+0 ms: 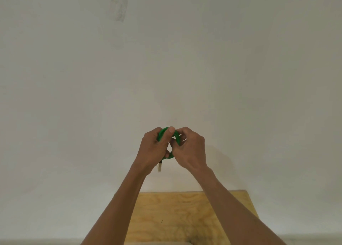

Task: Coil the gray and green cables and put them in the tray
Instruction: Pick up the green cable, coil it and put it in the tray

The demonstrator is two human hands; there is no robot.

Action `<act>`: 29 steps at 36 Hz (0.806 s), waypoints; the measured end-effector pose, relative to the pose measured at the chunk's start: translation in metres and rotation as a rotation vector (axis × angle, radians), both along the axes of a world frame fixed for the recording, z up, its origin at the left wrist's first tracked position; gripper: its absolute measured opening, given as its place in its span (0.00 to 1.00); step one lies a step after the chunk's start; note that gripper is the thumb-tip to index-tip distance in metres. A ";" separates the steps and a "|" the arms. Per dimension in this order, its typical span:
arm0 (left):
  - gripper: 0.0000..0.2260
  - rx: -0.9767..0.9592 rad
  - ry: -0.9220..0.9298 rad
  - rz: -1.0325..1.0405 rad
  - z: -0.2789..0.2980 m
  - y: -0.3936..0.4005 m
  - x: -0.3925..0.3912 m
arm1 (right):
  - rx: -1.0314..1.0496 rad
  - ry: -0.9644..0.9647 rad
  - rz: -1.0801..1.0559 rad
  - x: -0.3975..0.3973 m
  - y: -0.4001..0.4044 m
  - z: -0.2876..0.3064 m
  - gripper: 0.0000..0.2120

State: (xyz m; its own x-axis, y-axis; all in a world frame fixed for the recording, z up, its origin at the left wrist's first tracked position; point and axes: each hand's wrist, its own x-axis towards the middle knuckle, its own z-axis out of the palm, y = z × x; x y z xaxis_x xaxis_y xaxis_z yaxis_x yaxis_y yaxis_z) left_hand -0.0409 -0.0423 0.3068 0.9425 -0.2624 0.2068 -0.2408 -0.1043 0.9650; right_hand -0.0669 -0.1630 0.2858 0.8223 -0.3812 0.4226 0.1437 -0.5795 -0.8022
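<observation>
In the head view, you are in the coiling step for the thin, bright green cable [162, 133], wound into a small ring held up in the air in front of the pale wall [185, 59], well above the light plywood counter [177, 213] at the bottom of the picture. Your left hand [154, 150] has its grip clamped on the left side of the ring, thumb laid over the top of the turns and fingers curled behind. Your right hand [190, 148] has its grip pinched on the right side of the ring, fingers curled in toward the middle. The ring stands roughly upright and faces you, so its opening points back toward the camera; it looks slightly taller than wide, though your hands cover much of it. One end, with a small dark and metallic plug [160, 166], hangs straight down below your left hand. By my reading the green coil is nearly done, and the next move calls for tucking or wrapping that loose end so the turns do not spring apart, then carrying the ring down to the tray. Neither the tray nor the gray cable shows here, so you will need to look down to find them, and I cannot tell how far the gray one has got.
</observation>
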 end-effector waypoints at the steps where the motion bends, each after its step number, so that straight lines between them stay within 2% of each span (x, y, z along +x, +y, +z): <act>1: 0.20 0.014 -0.005 -0.010 -0.002 -0.001 -0.002 | -0.005 -0.004 -0.028 0.000 0.000 -0.002 0.05; 3: 0.17 0.014 -0.018 -0.028 -0.006 -0.001 -0.005 | -0.009 -0.033 -0.032 -0.001 0.000 -0.005 0.05; 8: 0.14 0.030 -0.044 -0.001 -0.012 0.005 -0.006 | -0.054 -0.008 0.155 -0.004 -0.004 -0.008 0.11; 12: 0.13 0.034 -0.028 0.005 -0.017 0.004 -0.005 | -0.181 0.013 0.027 -0.004 -0.002 -0.010 0.07; 18: 0.15 0.040 -0.022 0.077 -0.030 0.000 -0.006 | -0.232 0.051 -0.067 -0.003 0.006 -0.018 0.04; 23: 0.15 -0.026 0.043 0.048 -0.033 0.002 -0.007 | -0.310 -0.104 -0.011 -0.003 0.009 -0.035 0.11; 26: 0.16 -0.008 0.097 0.021 -0.037 0.005 -0.007 | -0.377 -0.137 -0.026 -0.002 0.007 -0.041 0.09; 29: 0.16 0.005 0.107 0.000 -0.040 0.002 -0.010 | -0.350 -0.156 -0.073 0.000 0.008 -0.044 0.08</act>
State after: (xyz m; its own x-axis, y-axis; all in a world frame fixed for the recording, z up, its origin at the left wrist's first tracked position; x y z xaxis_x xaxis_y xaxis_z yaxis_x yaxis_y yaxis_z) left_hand -0.0508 -0.0402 0.2673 0.9592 -0.2632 0.1036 -0.1362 -0.1091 0.9846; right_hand -0.0670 -0.1552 0.2420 0.7134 -0.2473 0.6556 0.1966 -0.8274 -0.5261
